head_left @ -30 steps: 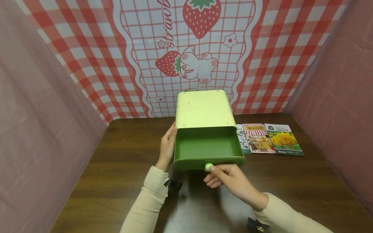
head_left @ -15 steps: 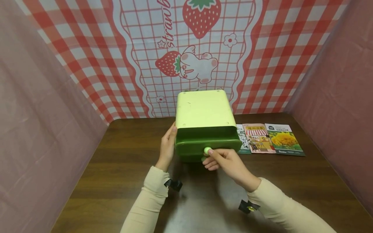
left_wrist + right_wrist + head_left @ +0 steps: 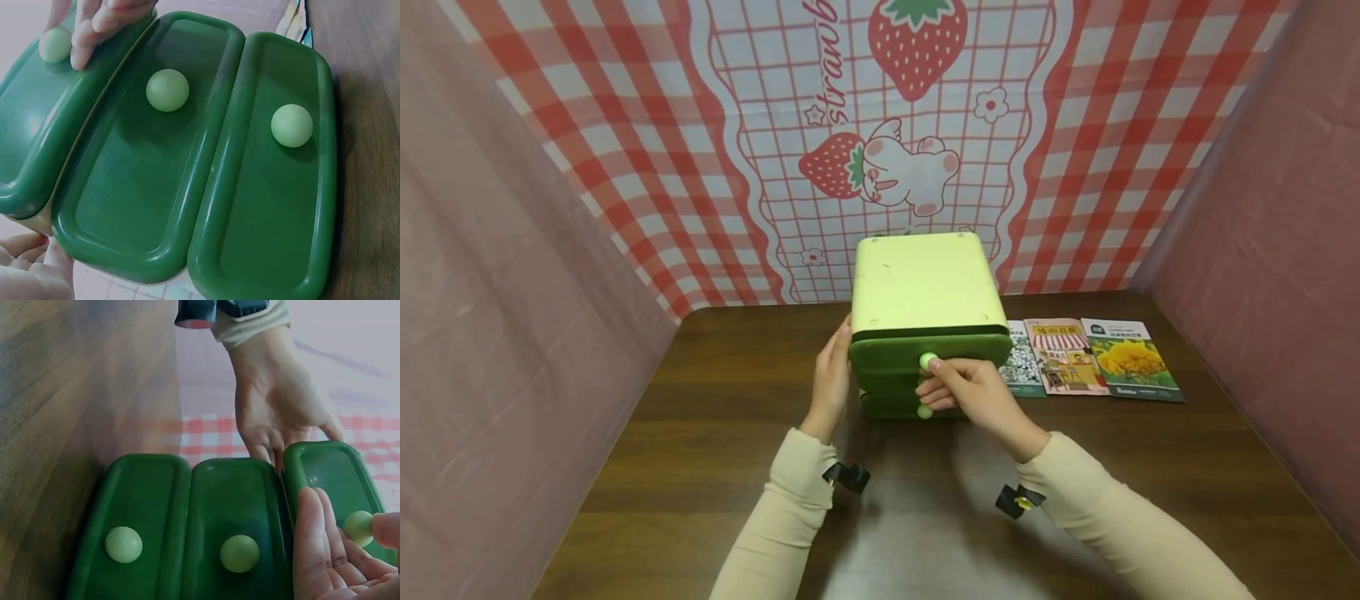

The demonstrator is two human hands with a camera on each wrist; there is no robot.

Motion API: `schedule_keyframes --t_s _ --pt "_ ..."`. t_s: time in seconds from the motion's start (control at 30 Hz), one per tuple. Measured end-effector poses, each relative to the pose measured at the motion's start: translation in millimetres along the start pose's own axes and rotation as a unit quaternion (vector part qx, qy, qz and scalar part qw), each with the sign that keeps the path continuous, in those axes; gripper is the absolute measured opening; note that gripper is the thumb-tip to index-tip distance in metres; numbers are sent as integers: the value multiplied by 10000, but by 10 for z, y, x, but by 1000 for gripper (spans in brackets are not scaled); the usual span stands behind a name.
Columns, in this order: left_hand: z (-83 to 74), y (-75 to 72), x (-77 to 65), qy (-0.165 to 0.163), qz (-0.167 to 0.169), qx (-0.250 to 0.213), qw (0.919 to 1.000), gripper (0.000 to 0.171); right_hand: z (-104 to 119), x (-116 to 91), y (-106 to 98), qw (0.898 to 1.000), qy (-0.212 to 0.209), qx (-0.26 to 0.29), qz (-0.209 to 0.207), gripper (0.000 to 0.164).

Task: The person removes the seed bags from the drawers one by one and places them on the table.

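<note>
A small cabinet with a pale yellow-green shell (image 3: 928,279) and three dark green drawers stands on the table. Its top drawer (image 3: 886,357) sticks out slightly from the shell. My right hand (image 3: 988,406) pinches that drawer's round light green knob (image 3: 358,528) between thumb and fingers. Against the cabinet's left side rests my left hand (image 3: 830,379), its fingers extended along the wall. The middle drawer (image 3: 140,169) and bottom drawer (image 3: 265,206) sit flush in the left wrist view, each with a round knob of its own.
Several printed cards or booklets lie to the right of the cabinet, among them one with a yellow flower (image 3: 1129,358) and one with a shop drawing (image 3: 1066,357). Behind hangs a red checked strawberry cloth (image 3: 917,125). Pink curtains (image 3: 1262,233) flank the wooden table (image 3: 700,467).
My right hand has pushed the top drawer from well out to almost fully in, moving away from me with the knob. My left hand has stayed at the cabinet's side.
</note>
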State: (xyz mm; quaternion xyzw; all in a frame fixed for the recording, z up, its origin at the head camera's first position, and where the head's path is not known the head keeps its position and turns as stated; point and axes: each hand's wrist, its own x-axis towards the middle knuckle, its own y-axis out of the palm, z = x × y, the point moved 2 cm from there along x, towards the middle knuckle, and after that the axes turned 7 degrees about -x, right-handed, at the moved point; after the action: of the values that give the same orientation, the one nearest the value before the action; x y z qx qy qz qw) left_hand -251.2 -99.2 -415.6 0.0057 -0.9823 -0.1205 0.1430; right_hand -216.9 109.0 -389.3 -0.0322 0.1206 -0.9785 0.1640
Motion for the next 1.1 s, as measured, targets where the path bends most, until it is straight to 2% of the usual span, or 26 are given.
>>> schedule_keyframes --t_s 0.17,0.43,0.63,0.93,1.1 --pt "-1 7 -5 4 57 -239 9997 54 -9 70 -8 9999 27 -41 -113 48" --pt "-24 17 -8 78 152 5 9999 52 -2 137 -16 9996 94 4 -273 47" --pt "-30 15 -18 -29 50 267 9996 51 -8 149 -16 9996 133 59 -259 46" --pt "-7 4 -13 -132 -37 389 9991 53 -109 53 -106 9997 125 -30 -202 51" --pt "-19 10 -13 -111 -47 348 9993 52 -251 19 -123 9994 319 12 -129 47"
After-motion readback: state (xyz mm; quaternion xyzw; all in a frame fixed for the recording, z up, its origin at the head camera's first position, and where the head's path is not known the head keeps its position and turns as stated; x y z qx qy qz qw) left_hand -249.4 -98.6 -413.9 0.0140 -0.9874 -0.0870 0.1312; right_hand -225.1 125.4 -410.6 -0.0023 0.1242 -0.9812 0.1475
